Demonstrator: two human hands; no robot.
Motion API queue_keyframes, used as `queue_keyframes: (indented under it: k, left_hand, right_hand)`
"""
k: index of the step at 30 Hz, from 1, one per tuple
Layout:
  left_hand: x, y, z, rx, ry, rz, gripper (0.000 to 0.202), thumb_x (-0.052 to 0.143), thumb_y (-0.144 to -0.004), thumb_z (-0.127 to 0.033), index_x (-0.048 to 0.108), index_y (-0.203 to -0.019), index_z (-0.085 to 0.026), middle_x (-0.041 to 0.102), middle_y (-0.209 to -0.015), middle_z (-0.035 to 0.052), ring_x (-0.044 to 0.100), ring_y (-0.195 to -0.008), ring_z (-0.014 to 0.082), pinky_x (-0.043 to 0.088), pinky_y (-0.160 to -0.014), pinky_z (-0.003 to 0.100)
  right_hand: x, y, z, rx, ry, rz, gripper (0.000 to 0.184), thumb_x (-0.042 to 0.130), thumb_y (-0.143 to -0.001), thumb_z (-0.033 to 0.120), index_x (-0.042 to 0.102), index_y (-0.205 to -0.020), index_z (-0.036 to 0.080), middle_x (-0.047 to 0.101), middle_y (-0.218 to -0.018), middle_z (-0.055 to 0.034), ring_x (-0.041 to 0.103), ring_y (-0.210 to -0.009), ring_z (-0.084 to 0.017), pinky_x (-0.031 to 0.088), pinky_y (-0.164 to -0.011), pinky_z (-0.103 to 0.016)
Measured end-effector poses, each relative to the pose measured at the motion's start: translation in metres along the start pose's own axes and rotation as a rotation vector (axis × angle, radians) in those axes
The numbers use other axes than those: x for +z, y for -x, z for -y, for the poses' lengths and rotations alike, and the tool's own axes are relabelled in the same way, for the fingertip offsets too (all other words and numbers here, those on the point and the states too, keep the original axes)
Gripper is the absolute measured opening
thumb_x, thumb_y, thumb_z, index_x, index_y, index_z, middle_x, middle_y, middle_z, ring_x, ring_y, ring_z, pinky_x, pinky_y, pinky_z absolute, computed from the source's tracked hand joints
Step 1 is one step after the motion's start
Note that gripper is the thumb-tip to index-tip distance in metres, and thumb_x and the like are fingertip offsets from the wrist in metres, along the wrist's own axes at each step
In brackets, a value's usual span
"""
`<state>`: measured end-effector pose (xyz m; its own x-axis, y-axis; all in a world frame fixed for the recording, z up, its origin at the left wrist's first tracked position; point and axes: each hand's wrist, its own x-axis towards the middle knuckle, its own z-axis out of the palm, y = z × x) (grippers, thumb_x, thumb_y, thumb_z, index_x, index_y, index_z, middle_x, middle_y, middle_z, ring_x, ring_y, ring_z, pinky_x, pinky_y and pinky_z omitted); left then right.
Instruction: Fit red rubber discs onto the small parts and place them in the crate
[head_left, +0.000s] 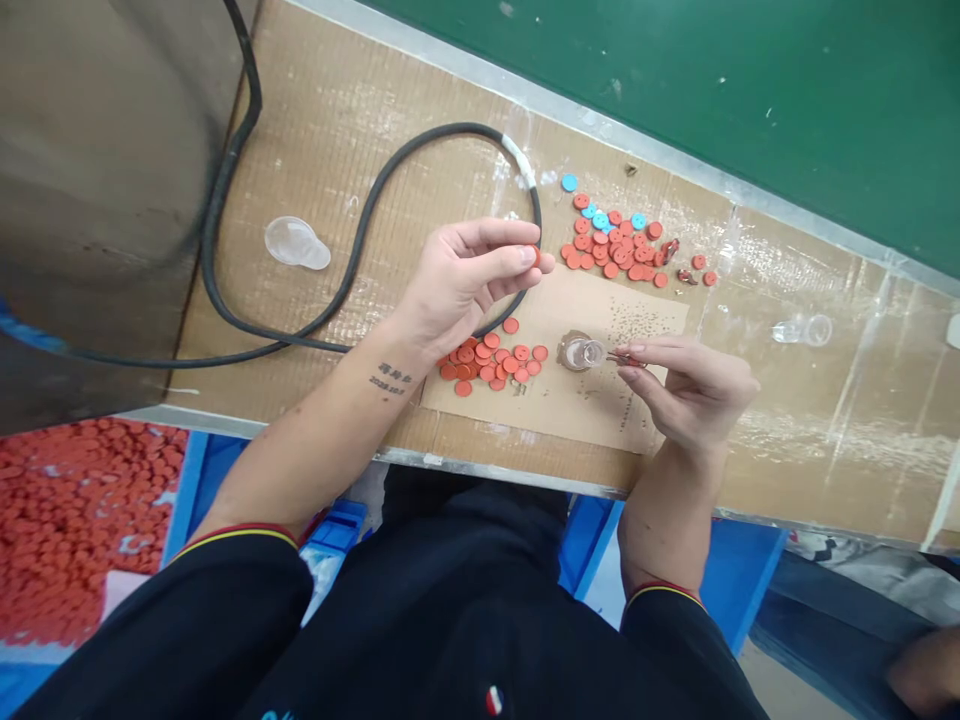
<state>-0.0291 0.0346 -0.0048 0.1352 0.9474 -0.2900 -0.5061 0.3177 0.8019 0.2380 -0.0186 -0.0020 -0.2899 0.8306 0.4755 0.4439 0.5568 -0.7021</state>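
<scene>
My left hand [465, 280] is raised over the cardboard-covered bench [360, 130], fingers pinched on a small red disc [535, 256] at the fingertips. My right hand [694, 385] is closed on thin tweezers [622, 357] whose tips point at a small clear glass jar [581, 352]. A pile of red discs [491, 362] lies just below my left hand. A second pile of red discs mixed with a few blue ones [615, 245] lies farther back. Tiny dark parts [637, 320] are scattered on a brown paper sheet [555, 400].
A black cable [360, 240] loops across the bench from a dark metal box [97, 200] at left. A clear plastic lid [296, 243] lies inside the loop, a small clear vial [806, 329] at right. A bin of red discs [75, 520] sits lower left.
</scene>
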Motion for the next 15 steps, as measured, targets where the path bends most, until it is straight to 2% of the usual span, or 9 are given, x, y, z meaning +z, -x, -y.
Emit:
queue_keyframes:
  k: [3,8,15]
  left_hand:
    - [0.0007,-0.0002,0.0007,0.006,0.001,-0.009,0.014,0.084,-0.080,-0.007,0.073,-0.081,-0.017,0.074,-0.077,-0.0023,0.082,-0.091,0.0182,0.069,-0.084,0.026]
    - [-0.0001,-0.0008,0.0014,0.025,-0.014,-0.006,0.015,0.083,-0.078,-0.007,0.071,-0.079,-0.018,0.075,-0.077,-0.0024,0.080,-0.087,0.0158,0.068,-0.084,0.027]
    - [0.0011,-0.0015,0.0014,0.013,-0.017,-0.027,0.016,0.080,-0.081,-0.005,0.070,-0.078,-0.018,0.072,-0.075,-0.0030,0.078,-0.084,0.0140,0.066,-0.080,0.025]
  right_hand:
    - [0.0005,-0.0005,-0.0010,-0.006,0.017,-0.014,0.013,0.087,-0.087,0.026,0.083,-0.099,0.031,0.085,-0.087,-0.0003,0.081,-0.072,-0.022,0.071,-0.065,-0.035]
    - [0.0019,-0.0006,-0.0023,-0.038,-0.011,-0.038,0.023,0.087,-0.087,0.022,0.082,-0.107,0.031,0.084,-0.086,0.0000,0.079,-0.066,-0.020,0.066,-0.058,-0.033]
    - [0.0021,-0.0037,-0.0044,-0.116,-0.012,-0.028,0.027,0.089,-0.085,0.020,0.083,-0.108,0.034,0.085,-0.087,0.0007,0.081,-0.072,-0.023,0.068,-0.064,-0.038]
